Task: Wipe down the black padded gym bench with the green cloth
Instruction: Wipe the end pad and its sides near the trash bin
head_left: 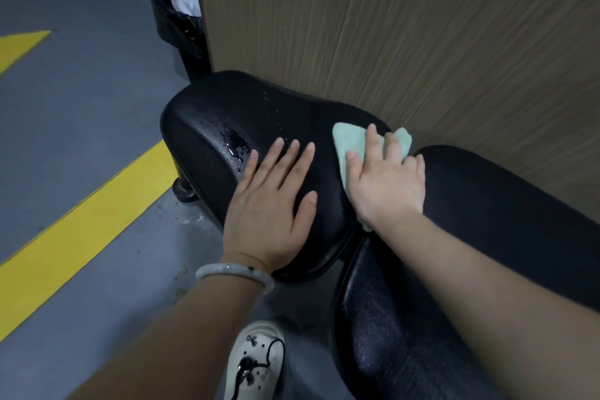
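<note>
With the left hand (272, 204) spread flat bracing the seat pad (207, 127), the right hand (386, 182), pressing the green cloth (350, 143), should sweep toward the droplets (235, 140) at 9 o'clock.

Wood panel (422, 26) tight beside bench (227, 114)

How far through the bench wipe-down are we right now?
Early to midway, at a guess. In hand: the right hand presses the green cloth on the seat pad while the left hand rests flat on it. Left: the puddle of liquid and the longer pad; nothing looks clearly finished.
</note>
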